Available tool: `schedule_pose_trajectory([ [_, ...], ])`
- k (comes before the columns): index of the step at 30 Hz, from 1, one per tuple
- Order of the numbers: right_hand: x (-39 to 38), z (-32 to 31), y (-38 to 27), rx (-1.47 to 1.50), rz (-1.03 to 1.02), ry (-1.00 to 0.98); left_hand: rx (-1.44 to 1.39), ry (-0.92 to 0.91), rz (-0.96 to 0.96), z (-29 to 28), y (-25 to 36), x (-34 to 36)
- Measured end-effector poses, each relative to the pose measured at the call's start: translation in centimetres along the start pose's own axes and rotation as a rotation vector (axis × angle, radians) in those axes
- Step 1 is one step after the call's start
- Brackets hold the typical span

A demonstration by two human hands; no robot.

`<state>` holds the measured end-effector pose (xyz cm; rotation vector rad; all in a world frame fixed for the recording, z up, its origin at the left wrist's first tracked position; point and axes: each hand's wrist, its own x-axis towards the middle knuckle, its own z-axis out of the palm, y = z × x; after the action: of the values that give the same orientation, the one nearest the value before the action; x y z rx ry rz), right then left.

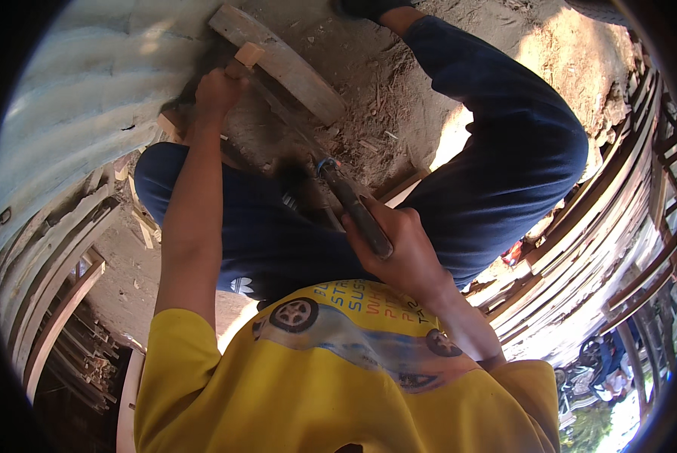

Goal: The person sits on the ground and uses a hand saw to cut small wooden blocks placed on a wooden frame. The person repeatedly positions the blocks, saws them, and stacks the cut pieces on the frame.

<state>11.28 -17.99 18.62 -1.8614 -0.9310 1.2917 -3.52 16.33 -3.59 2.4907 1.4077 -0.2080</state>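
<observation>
My left hand [219, 92] reaches forward, closed around a short pale piece of wood [249, 54] whose squared end sticks up past the fingers. My right hand [406, 238] is wrapped around the dark handle of a long-bladed knife, like a machete [357, 208]. Its narrow blade slants up and left from a blue band at the handle's front, the far end coming close to the wood in my left hand. A thick, weathered plank [293, 72] lies on the dirt just beyond the blade. A blurred dark shape below the blade is hard to make out.
My bent legs in dark trousers [497, 158] frame the work spot. Corrugated metal sheeting [104, 83] stands at the left. Timber lengths [66, 317] are stacked at lower left, with more boards [572, 234] along the right. Wood chips litter the dirt ground [383, 98].
</observation>
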Motion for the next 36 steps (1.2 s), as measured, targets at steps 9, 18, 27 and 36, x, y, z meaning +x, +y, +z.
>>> schedule_pose_trajectory([
  [9,-0.2,-0.8,-0.8,0.029,0.072,-0.028,0.0,-0.032,-0.089,-0.2,1.1,-0.4],
  [18,-2.7,-1.0,-2.7,0.105,0.097,0.026,0.006,0.007,0.002,0.0,1.7,-1.6],
  [27,-1.4,0.8,-3.9,0.039,0.069,0.082,-0.069,0.05,-0.02,-0.7,2.6,-3.0],
  [36,0.3,2.4,-4.0,-0.123,0.023,0.121,-0.216,0.062,-0.067,-1.1,0.9,-2.2],
])
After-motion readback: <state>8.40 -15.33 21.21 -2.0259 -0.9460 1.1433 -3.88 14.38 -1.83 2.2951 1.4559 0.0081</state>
